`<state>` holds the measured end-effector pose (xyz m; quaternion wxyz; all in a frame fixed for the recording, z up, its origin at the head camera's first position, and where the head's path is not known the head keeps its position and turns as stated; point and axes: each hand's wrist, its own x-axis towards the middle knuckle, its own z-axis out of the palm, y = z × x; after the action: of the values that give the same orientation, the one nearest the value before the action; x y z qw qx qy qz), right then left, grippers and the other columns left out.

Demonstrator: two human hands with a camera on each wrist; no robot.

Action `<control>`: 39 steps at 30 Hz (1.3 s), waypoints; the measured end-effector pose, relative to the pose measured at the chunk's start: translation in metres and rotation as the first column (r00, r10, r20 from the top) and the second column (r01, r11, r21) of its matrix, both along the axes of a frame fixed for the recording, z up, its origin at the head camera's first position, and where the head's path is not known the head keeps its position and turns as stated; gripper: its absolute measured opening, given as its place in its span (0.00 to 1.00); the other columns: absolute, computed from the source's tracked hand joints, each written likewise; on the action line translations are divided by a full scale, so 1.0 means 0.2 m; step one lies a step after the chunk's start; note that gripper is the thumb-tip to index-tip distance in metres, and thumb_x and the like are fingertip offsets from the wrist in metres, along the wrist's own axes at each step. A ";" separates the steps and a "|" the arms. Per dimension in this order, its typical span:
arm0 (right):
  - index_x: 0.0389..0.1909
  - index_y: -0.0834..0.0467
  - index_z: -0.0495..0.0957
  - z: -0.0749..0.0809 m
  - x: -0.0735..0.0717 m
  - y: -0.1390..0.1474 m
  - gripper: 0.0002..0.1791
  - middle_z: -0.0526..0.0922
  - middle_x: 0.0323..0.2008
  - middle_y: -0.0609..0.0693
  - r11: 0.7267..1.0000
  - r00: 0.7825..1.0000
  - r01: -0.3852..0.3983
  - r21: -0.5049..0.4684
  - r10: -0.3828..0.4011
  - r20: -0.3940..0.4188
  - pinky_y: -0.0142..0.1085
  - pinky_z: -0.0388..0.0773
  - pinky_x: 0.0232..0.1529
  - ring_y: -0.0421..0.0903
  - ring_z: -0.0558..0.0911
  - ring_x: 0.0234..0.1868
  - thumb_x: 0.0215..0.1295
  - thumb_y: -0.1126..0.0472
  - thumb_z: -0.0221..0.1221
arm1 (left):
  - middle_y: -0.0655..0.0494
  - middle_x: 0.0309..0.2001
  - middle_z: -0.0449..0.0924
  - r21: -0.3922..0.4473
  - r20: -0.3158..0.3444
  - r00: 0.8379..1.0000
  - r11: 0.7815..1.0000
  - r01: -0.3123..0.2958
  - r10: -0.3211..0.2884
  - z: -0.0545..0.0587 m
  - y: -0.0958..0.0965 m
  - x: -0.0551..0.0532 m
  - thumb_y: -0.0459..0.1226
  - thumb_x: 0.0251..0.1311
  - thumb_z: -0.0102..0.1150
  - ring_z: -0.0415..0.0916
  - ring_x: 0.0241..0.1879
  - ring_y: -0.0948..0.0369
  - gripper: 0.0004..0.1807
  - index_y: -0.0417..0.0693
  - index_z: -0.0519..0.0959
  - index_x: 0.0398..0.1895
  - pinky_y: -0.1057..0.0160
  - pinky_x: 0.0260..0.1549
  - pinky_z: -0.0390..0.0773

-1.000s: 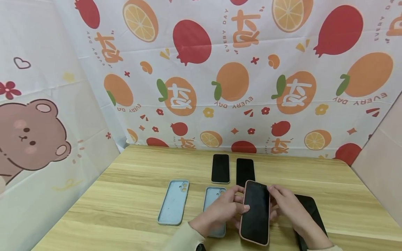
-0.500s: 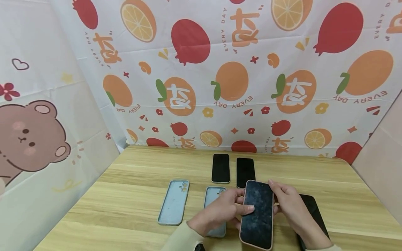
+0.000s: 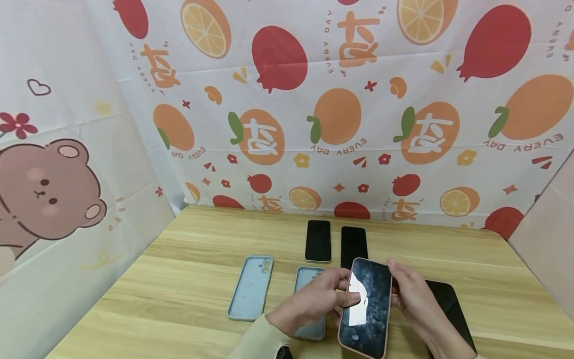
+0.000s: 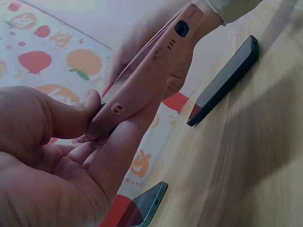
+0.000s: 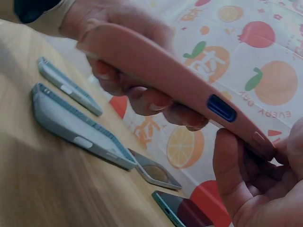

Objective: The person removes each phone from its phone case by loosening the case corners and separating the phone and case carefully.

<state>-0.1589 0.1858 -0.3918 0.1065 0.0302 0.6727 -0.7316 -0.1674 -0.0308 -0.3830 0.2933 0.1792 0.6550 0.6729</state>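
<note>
Both hands hold a smartphone [image 3: 372,309] in a pink case [image 4: 137,80] above the table, its dark, smudged screen facing up with a bright reflection on it. The left hand [image 3: 316,299] grips the long left side, its thumb lying over the screen and its other fingers beneath. At the upper right corner, the right hand [image 3: 414,296] pinches the pink case between thumb and fingers. In the right wrist view, a side cutout with a blue part in it shows in the case wall. The phone's back is hidden in the head view.
Two light blue phone cases [image 3: 250,289] lie on the wooden table [image 3: 179,279], one partly behind the left forearm. Farther back lie two dark phones [image 3: 318,241]. A black flat device [image 3: 450,304] lies under the right forearm. A fruit-print cloth [image 3: 287,124] hangs behind.
The phone has tilted, so smudges and then a bright reflection appear on its screen. The right thumb has shifted slightly at the corner. The head view has moved a little.
</note>
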 end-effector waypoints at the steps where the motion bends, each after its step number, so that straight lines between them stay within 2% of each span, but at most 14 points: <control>1: 0.42 0.61 0.73 0.00 0.00 -0.01 0.27 0.80 0.33 0.48 1.000 1.000 0.009 0.003 -0.009 0.004 0.36 0.82 0.31 0.41 0.80 0.31 0.78 0.40 0.41 | 0.49 0.35 0.85 0.002 0.002 1.000 1.000 0.002 -0.002 0.00 0.00 0.00 0.31 0.68 0.56 0.81 0.25 0.63 0.09 0.40 0.76 0.50 0.68 0.14 0.79; 6: 0.41 0.62 0.72 -0.01 0.01 -0.04 0.28 0.75 0.29 0.47 0.997 0.998 0.064 0.030 -0.065 0.009 0.35 0.79 0.30 0.40 0.75 0.28 0.79 0.40 0.39 | 0.44 0.40 0.86 0.009 0.014 1.000 1.000 0.011 -0.011 0.00 -0.01 0.00 0.33 0.69 0.55 0.83 0.28 0.62 0.11 0.41 0.75 0.52 0.64 0.20 0.83; 16: 0.36 0.60 0.71 -0.01 0.02 -0.06 0.27 0.71 0.23 0.44 0.993 0.994 0.113 0.015 -0.113 -0.008 0.30 0.73 0.24 0.37 0.70 0.22 0.79 0.41 0.39 | 0.51 0.35 0.85 0.002 0.020 1.000 1.000 0.012 -0.012 0.00 0.00 -0.01 0.32 0.69 0.55 0.81 0.27 0.63 0.09 0.41 0.75 0.50 0.67 0.15 0.79; 20: 0.40 0.65 0.74 -0.01 0.02 -0.06 0.31 0.76 0.23 0.48 0.985 0.992 0.119 0.125 -0.112 -0.060 0.35 0.78 0.23 0.41 0.75 0.21 0.78 0.40 0.38 | 0.50 0.33 0.86 -0.044 0.005 1.000 0.999 -0.027 0.027 -0.01 0.00 -0.01 0.33 0.68 0.57 0.81 0.25 0.63 0.09 0.43 0.77 0.49 0.67 0.14 0.79; 24: 0.38 0.67 0.77 0.00 0.02 -0.07 0.34 0.78 0.20 0.53 0.956 0.988 0.133 0.263 -0.105 -0.116 0.44 0.81 0.22 0.48 0.78 0.18 0.76 0.38 0.42 | 0.51 0.31 0.85 -0.104 -0.029 0.997 0.992 -0.076 0.073 -0.01 0.01 -0.01 0.35 0.67 0.59 0.82 0.25 0.62 0.08 0.44 0.78 0.46 0.66 0.14 0.79; 27: 0.40 0.67 0.78 0.00 0.02 -0.07 0.34 0.79 0.23 0.53 0.948 0.987 0.127 0.292 -0.093 -0.128 0.44 0.81 0.22 0.47 0.79 0.20 0.76 0.38 0.44 | 0.50 0.33 0.86 -0.125 -0.032 0.996 0.988 -0.087 0.084 -0.01 0.01 -0.01 0.35 0.68 0.58 0.83 0.28 0.61 0.08 0.44 0.78 0.47 0.62 0.17 0.82; 30: 0.44 0.65 0.78 0.00 0.01 -0.06 0.33 0.80 0.31 0.52 0.957 0.988 0.127 0.260 -0.099 -0.117 0.40 0.82 0.28 0.45 0.80 0.30 0.76 0.38 0.43 | 0.48 0.37 0.87 -0.116 -0.026 0.996 0.989 -0.089 0.086 -0.01 0.01 -0.01 0.34 0.68 0.57 0.85 0.32 0.58 0.10 0.44 0.77 0.50 0.56 0.23 0.86; 33: 0.46 0.64 0.77 0.01 0.01 -0.05 0.33 0.80 0.36 0.50 0.979 0.992 0.116 0.170 -0.105 -0.074 0.37 0.81 0.35 0.44 0.79 0.36 0.75 0.36 0.42 | 0.48 0.40 0.86 -0.102 -0.023 0.996 0.991 -0.088 0.086 0.00 0.01 -0.01 0.34 0.69 0.57 0.86 0.36 0.55 0.12 0.44 0.76 0.53 0.50 0.30 0.87; 36: 0.46 0.62 0.75 0.01 0.01 -0.04 0.30 0.80 0.32 0.47 0.997 0.998 0.065 0.038 -0.065 -0.019 0.35 0.79 0.31 0.42 0.78 0.31 0.77 0.38 0.41 | 0.49 0.42 0.85 -0.099 -0.022 0.996 0.991 -0.085 0.084 0.01 0.01 0.00 0.34 0.69 0.56 0.85 0.38 0.55 0.13 0.44 0.75 0.55 0.48 0.33 0.87; 39: 0.41 0.57 0.72 0.02 0.01 -0.04 0.26 0.77 0.24 0.45 0.996 0.999 0.008 -0.094 -0.004 0.036 0.34 0.74 0.22 0.41 0.74 0.19 0.77 0.38 0.41 | 0.49 0.41 0.85 -0.095 -0.027 0.997 0.992 -0.078 0.076 0.01 0.00 0.00 0.33 0.69 0.55 0.85 0.34 0.57 0.12 0.44 0.75 0.54 0.51 0.30 0.87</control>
<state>-0.1561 0.1783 -0.3879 0.1174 0.0401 0.6353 -0.7622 -0.1675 -0.0303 -0.3810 0.2679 0.1474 0.6963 0.6494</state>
